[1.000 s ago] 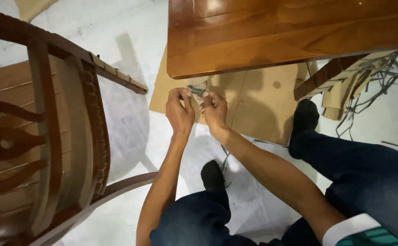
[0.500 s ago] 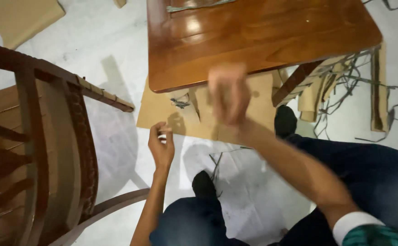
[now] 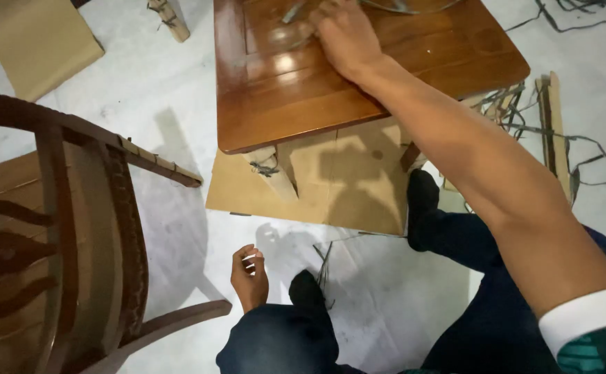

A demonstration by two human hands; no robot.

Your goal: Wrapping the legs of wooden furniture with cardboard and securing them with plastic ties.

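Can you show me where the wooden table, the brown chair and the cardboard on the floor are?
wooden table (image 3: 296, 104), head view, on the bare glossy top near its front edge.
brown chair (image 3: 60, 208), head view, on an upright slat of its back.
cardboard (image 3: 237, 197), head view, on the flat sheet's left part.

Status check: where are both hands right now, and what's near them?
Right hand flat on wooden table, reaching grey strips. Left hand low by knee, loosely curled, holding nothing visible. Wooden chair close at left.

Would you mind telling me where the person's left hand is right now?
In the head view, the left hand is low and left of centre, above the white floor, between the wooden chair and the knee.
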